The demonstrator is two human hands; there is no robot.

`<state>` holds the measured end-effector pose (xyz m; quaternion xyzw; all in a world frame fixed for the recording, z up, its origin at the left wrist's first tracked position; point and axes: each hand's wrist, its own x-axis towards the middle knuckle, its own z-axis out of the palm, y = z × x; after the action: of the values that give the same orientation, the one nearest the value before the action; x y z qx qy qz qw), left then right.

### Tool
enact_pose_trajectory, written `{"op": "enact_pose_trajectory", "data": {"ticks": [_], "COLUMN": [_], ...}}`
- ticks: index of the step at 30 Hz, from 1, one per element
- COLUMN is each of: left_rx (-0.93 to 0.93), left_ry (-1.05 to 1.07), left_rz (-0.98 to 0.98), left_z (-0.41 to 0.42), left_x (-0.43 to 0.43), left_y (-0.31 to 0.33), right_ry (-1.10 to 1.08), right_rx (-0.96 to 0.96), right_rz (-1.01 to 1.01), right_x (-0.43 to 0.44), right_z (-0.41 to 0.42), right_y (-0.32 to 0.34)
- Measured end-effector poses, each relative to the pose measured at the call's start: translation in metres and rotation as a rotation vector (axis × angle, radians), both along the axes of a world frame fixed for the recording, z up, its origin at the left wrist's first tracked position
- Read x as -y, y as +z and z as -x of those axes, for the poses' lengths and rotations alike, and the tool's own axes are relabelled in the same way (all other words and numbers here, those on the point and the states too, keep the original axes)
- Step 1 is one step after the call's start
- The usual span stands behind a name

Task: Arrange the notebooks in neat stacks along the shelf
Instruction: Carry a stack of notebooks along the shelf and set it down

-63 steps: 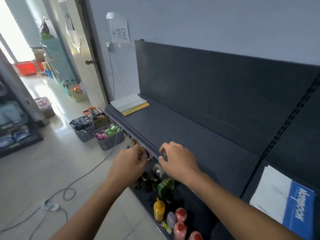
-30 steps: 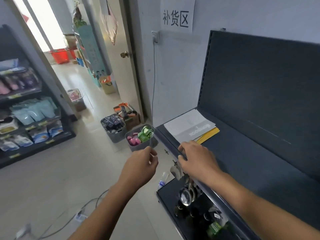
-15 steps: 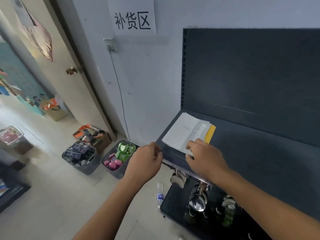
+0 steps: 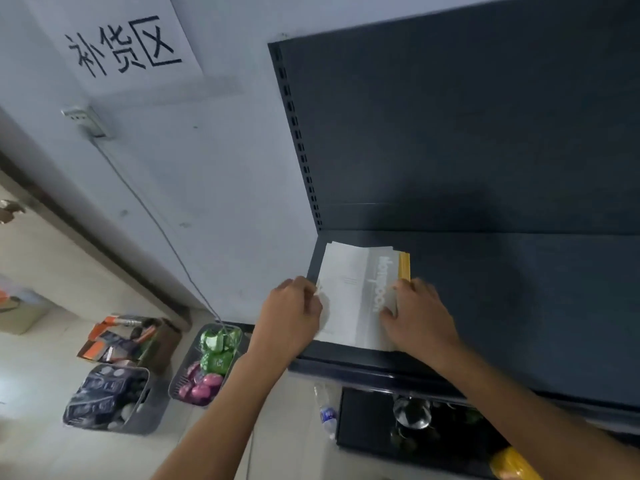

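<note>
Pale blue wall [image 4: 214, 174] fills the left side, with a paper sign [image 4: 121, 46] stuck high up on it. Next to it stands a dark shelf [image 4: 519, 306] with a dark back panel. A small stack of notebooks [image 4: 353, 292] lies flat at the far left end of the shelf, close to the corner. The top one is white and grey with the word "Notebook" on it, and a yellow one [image 4: 404, 266] peeks out along the right side.

The person's left hand [image 4: 291, 317] is at the left edge of the stack, fingers curled and pinching that edge. The right hand [image 4: 419, 317] lies on the right side of the stack, fingers spread and pressing down on the top cover.

Down on the floor to the left sit a basket [image 4: 207, 368] of green and pink packs, a grey bin [image 4: 110, 400] of dark packs and a box [image 4: 131, 337]. A water bottle [image 4: 327, 410] stands near the shelf foot. A lower shelf [image 4: 367, 420] holds shiny things that I cannot make out.
</note>
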<state>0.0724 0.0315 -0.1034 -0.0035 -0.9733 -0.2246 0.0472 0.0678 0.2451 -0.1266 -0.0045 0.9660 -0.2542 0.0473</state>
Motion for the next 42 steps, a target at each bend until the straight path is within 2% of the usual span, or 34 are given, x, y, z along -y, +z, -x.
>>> {"op": "enact_pose_trajectory", "data": {"ticks": [4, 7, 14, 19, 22, 25, 29, 36, 42], "left_rx": [0.049, 0.13, 0.332, 0.499, 0.562, 0.544, 0.502, 0.421, 0.407], "left_ry": [0.02, 0.005, 0.023, -0.033, -0.046, -0.051, -0.018, 0.022, 0.085], "left_rz": [0.002, 0.036, -0.015, -0.155, -0.228, -0.276, -0.247, -0.125, -0.147], "left_z": [0.025, 0.039, 0.06, 0.071, 0.073, 0.072, 0.07, 0.065, 0.067], "left_x": [-0.002, -0.005, -0.004, 0.01, 0.015, 0.014, 0.014, 0.019, 0.025], "left_y": [-0.011, -0.021, -0.033, -0.027, -0.023, -0.022, -0.02, -0.013, -0.007], "right_ry": [-0.159, -0.217, -0.29, -0.303, -0.338, -0.372, -0.4, -0.394, -0.399], "right_rx": [0.097, 0.11, 0.043, 0.038, 0.043, 0.079, 0.109, 0.114, 0.126], "right_rz": [0.143, 0.172, 0.106, 0.041, 0.073, 0.149, 0.25, 0.278, 0.343], "right_x": [0.006, 0.009, 0.019, 0.031, 0.036, 0.039, 0.042, 0.052, 0.059], "right_z": [0.011, 0.017, 0.015, 0.011, 0.014, 0.018, 0.021, 0.021, 0.024], "right_y": [-0.009, -0.014, -0.018, -0.018, -0.015, -0.014, -0.013, -0.012, -0.014]}}
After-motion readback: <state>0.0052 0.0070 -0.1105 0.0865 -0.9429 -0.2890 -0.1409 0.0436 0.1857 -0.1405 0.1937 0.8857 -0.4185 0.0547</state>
